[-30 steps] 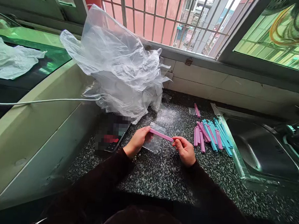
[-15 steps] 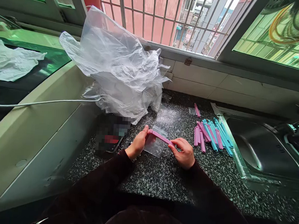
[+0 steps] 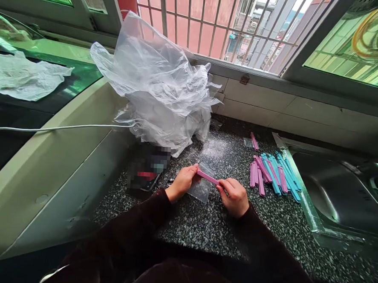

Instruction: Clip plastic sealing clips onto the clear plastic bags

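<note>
My left hand (image 3: 182,182) pinches the left end of a pink sealing stick (image 3: 207,177), and my right hand (image 3: 235,196) pinches its right end. The stick lies across the top of a small clear zip bag (image 3: 201,190), which hangs below it just over the speckled counter (image 3: 209,224). Both hands are closed, close together, in front of me. To the right lies a pile of pink and blue sticks (image 3: 275,174).
A large crumpled clear plastic bag (image 3: 162,82) stands behind my hands. A phone (image 3: 147,173) lies to the left, a steel sink (image 3: 339,195) to the right. One pink stick with a small bag (image 3: 252,142) lies near the wall. A white cable (image 3: 58,128) crosses the left.
The hands have drawn a little closer together and lower, with the stick pressed onto the small bag. The camera view has shifted slightly left.
</note>
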Available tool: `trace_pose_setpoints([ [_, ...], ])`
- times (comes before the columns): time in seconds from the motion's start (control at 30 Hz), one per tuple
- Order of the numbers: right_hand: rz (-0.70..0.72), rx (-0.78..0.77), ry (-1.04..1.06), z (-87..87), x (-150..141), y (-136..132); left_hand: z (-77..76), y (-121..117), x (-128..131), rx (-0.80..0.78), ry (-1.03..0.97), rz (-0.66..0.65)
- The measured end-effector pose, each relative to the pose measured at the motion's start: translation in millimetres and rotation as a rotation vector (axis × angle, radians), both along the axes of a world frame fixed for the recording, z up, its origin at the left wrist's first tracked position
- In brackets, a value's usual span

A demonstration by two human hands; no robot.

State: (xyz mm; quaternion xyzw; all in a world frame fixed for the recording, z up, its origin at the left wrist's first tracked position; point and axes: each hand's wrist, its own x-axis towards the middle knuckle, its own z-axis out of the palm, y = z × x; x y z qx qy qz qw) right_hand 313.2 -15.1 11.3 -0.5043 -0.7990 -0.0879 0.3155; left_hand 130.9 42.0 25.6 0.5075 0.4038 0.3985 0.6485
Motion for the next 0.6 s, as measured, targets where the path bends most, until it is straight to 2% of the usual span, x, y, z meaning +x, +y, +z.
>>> trace_pose_setpoints([
  [0.43, 0.012, -0.005, 0.032, 3.7, -1.2, -1.0, -6.2, 1.5, -0.5, -0.020, -0.048, 0.011],
  [0.6, 0.013, -0.012, 0.055, 4.1, -0.2, -0.7, -6.0, 1.2, 1.4, -0.095, -0.103, 0.022],
])
